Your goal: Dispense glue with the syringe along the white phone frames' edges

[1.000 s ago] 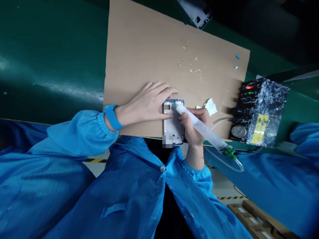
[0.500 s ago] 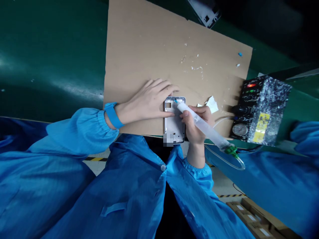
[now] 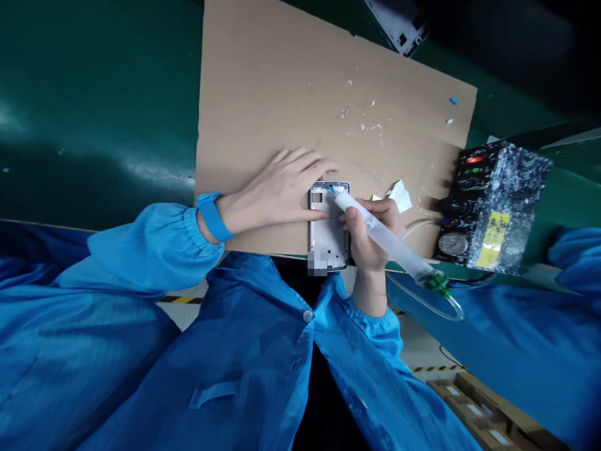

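A phone frame (image 3: 330, 235), pale inside with a square cutout near its far end, lies at the cardboard's near edge and juts toward my body. My left hand (image 3: 295, 188) steadies it, the thumb over its left side and the fingers bent around its far left corner. In my right hand (image 3: 369, 235) is a dispensing syringe (image 3: 401, 254), a translucent barrel gripped between thumb and fingers. Its blue needle tip (image 3: 333, 190) is at the far end of the frame; whether it touches cannot be made out. A green cap (image 3: 437, 284) with a clear air tube closes the barrel's rear.
Right of the cardboard sheet (image 3: 263, 81) stands a smeared dispenser box (image 3: 493, 207) with a pressure gauge. White paper scraps (image 3: 400, 196) and dried bits lie on the cardboard. Another phone frame (image 3: 399, 28) is at the top. A co-worker's blue sleeve (image 3: 575, 257) shows at right.
The other phone frame at the top has shifted a little to the right. Both hands and the syringe stay almost where they were, the needle tip barely moved.
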Tool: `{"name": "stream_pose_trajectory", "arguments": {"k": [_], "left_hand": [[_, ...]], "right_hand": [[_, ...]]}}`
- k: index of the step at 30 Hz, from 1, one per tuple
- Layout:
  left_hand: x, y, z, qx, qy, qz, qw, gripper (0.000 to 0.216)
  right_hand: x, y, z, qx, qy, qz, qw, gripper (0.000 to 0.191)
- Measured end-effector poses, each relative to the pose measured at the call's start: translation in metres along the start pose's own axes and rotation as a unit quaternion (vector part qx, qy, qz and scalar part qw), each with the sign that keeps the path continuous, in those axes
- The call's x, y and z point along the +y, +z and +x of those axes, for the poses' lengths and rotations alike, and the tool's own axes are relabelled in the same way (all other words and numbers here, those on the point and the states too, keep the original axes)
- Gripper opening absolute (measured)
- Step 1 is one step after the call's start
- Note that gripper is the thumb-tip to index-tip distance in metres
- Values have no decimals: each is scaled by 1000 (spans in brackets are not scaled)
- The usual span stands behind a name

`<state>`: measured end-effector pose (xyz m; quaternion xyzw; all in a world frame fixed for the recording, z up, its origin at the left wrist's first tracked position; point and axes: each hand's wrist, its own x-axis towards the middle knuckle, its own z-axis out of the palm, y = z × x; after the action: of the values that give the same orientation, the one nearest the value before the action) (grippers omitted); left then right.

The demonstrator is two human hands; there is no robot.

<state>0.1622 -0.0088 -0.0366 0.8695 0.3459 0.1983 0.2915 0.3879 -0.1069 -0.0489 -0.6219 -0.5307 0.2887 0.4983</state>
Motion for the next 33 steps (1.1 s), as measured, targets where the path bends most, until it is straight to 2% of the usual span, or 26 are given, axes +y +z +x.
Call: {"name": "stream_pose_trajectory", "arguments": {"k": [15,20,33], "left_hand": [[1,-1,0,-1,3,3,1000,64],[0,0,0,3,5,4,1000,63],[-2,1,0,2,0,-2,1000,66]], "right_hand": [[8,1,0,15,-41,14,999,38],[9,0,-1,1,-39,22,999,33],[8,1,0,16,-44,19,999,36]]}}
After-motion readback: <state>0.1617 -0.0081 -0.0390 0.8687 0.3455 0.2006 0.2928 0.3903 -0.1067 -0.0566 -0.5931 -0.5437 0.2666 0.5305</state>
